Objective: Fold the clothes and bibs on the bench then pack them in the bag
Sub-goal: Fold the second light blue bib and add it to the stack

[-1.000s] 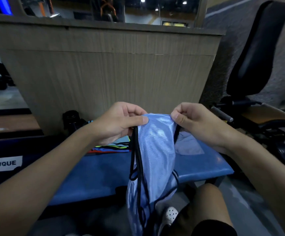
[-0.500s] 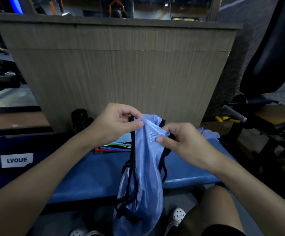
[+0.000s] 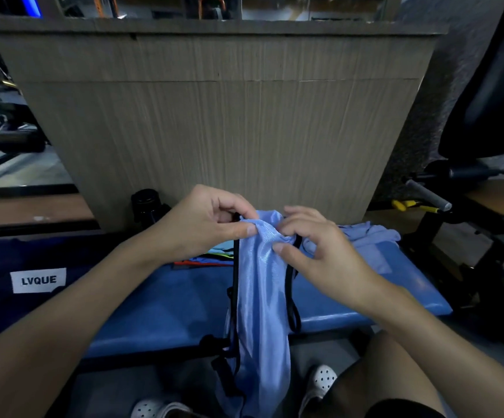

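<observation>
The right hand has closed in beside the left hand; both pinch the bib by its bunched top, above the surface.

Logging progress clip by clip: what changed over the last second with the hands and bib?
The right hand moved left along the top edge of the blue bib, closing on the left hand, so the fabric bunches narrower between them. The left hand kept its pinch; the bib still hangs before the bench, the folded pile unmoved.
</observation>
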The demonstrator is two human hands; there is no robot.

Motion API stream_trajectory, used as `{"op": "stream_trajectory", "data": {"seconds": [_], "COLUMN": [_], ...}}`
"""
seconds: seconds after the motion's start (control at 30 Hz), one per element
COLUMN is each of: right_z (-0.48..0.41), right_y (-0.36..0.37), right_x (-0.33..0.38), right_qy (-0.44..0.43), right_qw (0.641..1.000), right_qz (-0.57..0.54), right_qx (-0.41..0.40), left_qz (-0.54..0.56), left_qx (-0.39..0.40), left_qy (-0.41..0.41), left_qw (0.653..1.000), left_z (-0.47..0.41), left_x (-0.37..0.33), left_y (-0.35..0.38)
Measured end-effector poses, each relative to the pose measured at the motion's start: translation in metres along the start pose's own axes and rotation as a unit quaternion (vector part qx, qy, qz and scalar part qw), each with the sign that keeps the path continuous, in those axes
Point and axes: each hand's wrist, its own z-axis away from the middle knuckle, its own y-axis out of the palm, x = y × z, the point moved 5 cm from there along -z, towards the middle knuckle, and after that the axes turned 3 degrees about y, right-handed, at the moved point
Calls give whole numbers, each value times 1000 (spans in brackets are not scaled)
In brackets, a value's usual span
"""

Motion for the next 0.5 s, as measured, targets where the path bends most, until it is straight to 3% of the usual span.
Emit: {"op": "stream_trajectory", "data": {"seconds": [0.23, 0.4, 0.5], "right_z": [-3, -3, -4], "right_y": [-12, -4, -4], "right_x": [-17, -14, -16], "right_qy": [58, 83, 85], "right_qw": [996, 973, 970], "right_qz": [-51, -201, -218], "right_qx": [-47, 73, 61], "left_qz": [1, 8, 2], "left_qx": [27, 31, 33], "left_qy": [-22, -23, -33], "left_qw": [999, 999, 999], "left_z": [2, 1, 3], "left_x": [8, 5, 1], "left_y": [0, -1, -1]}}
